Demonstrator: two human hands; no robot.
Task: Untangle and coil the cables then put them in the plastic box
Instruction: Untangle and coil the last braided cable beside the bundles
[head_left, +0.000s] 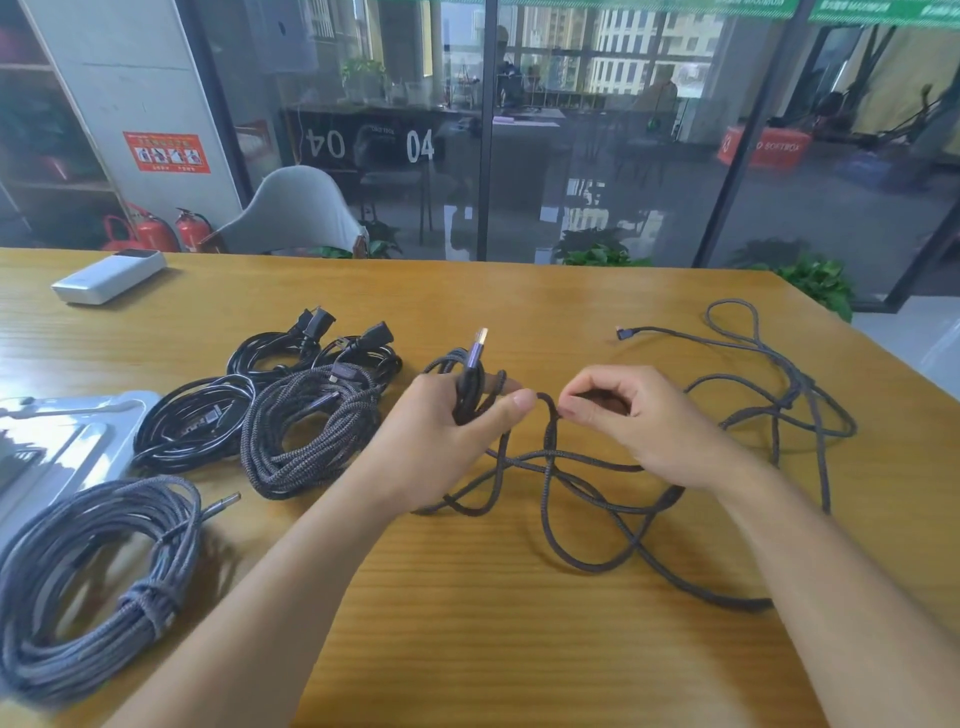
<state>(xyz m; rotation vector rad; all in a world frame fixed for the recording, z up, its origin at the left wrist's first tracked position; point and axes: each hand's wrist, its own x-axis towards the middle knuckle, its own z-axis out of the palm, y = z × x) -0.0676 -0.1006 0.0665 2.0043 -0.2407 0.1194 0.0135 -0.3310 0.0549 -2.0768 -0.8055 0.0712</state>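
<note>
A: How far along is the cable tidying?

B: On the wooden table (467, 649), four bundles already lie coiled left of the person's hands: a large grey coil (88, 587) nearest, a braided coil (311, 431), then two black coils (192, 426) behind. The plastic box (62, 441) sits at the far left; I see no cable in it.

A: And the hands?

B: The left hand (447, 431) grips a few finished loops with the USB plug (480, 343) sticking up. The right hand (623, 415) pinches the loose cable (675, 499), mostly still sprawled to the right
</note>
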